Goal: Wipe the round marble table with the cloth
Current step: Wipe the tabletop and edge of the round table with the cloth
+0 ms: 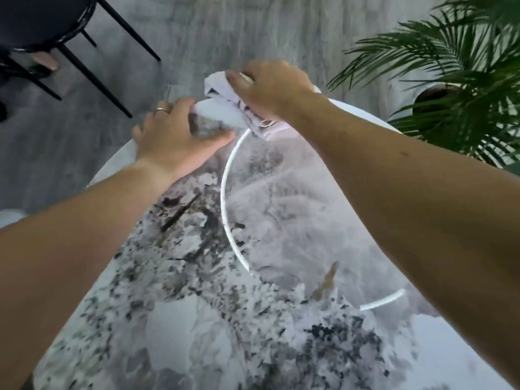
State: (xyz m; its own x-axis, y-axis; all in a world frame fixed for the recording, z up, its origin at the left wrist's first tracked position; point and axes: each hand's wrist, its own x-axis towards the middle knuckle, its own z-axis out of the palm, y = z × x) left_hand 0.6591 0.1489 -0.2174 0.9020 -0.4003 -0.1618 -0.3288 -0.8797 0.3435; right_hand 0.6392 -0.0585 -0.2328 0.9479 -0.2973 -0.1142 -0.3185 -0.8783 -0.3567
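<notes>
- Cloth [225, 108]: white, bunched up, sits at the far edge of the tabletop [197, 319], between both hands.
- Right hand [270, 85] is clenched on the cloth's far end, seemingly lifting or gathering it; looks like regripping, not a wipe stroke.
- Left hand [177, 136] is flat, fingers spread, touching the cloth's near-left side. No closed grip. Probably pinning or smoothing it so the right hand can fold it.
- Whether something small sits under the right hand's fingers: can't tell, blurred.
- Tabletop: round, glossy marble, grey-white with dark speckles; a ring light reflection [225, 198] shows on it. No obvious spills.
- Room: grey floor [211, 32], black chair [56, 23] beyond the far-left edge, potted plant [450, 66] off the far-right edge.
- Most of the surface looks unwiped as yet.
</notes>
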